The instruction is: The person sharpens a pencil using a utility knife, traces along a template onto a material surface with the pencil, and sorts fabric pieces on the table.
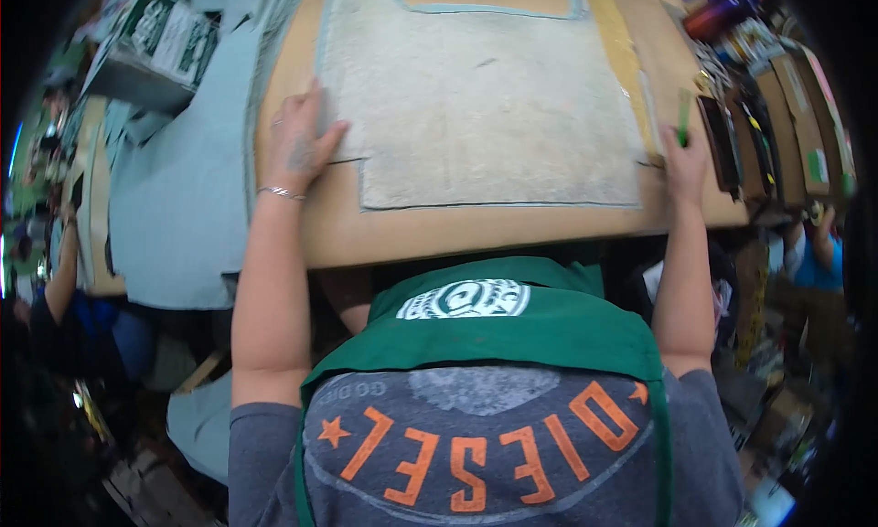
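A large, worn off-white sheet [498,106], shaped like a pattern piece, lies flat on the tan table in front of me. Light blue material [439,10] shows along some of its edges. My left hand [300,143] rests at the sheet's left edge, fingers stretched out and thumb spread, holding nothing. At the right edge, the fingers of my right hand [686,159] are closed round a thin green stick-like tool [683,116]. Its exact kind cannot be made out. A yellowish strip [615,42] runs along the sheet's right side.
Light blue cloth [187,198] is spread on the left and hangs over the table's edge. A box [165,47] sits on it. Cardboard pieces [794,125] and clutter line the right side. Other people's arms show at far left [64,262] and far right [823,239].
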`<state>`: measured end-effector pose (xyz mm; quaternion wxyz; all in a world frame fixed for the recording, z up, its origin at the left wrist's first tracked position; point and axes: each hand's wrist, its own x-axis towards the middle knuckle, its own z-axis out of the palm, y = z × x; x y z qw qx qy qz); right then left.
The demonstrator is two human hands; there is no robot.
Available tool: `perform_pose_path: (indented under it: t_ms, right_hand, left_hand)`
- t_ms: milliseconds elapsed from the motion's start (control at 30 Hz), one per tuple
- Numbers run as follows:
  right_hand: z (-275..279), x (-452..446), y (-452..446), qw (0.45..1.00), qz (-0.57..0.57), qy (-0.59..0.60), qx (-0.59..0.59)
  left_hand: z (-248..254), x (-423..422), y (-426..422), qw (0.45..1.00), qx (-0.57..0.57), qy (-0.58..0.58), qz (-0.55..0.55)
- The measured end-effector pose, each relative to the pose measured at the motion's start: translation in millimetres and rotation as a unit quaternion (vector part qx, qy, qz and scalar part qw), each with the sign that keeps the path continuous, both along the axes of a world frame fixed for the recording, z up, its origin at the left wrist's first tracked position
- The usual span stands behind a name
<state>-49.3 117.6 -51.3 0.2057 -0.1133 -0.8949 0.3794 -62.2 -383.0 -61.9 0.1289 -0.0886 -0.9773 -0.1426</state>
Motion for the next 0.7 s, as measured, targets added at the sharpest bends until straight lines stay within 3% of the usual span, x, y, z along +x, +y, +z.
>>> perform_pose_path:
  t_ms: [33,67,100,200,233,333,567,700]
  right_hand:
    - [1,-1,-16,0.978,0.020,0.017,-0.206]
    - [7,2,-33,0.914,0.033,0.022,-0.405]
    - [26,12,-82,0.892,0.038,0.024,-0.450]
    - [27,36,-166,0.908,0.259,-0.054,-0.323]
    - [27,42,-191,0.884,0.312,-0.110,-0.330]
    - [11,58,-253,0.791,0.412,-0.125,-0.435]
    - [2,35,-288,0.885,0.379,-0.082,-0.256]
    - [-2,9,-308,0.890,0.372,-0.104,-0.244]
  left_hand:
    - [1,9,4,1.000,-0.005,0.010,-0.001]
    - [4,16,8,1.000,0.002,-0.003,0.002]
    - [8,22,12,1.000,0.010,-0.017,0.001]
    - [21,38,28,0.992,-0.024,-0.119,0.035]
    - [19,40,28,0.991,-0.022,-0.132,0.030]
    - [12,42,26,0.987,-0.009,-0.158,0.015]
    - [11,52,5,0.989,0.006,-0.146,-0.026]
    - [21,70,14,0.986,0.004,-0.169,0.011]
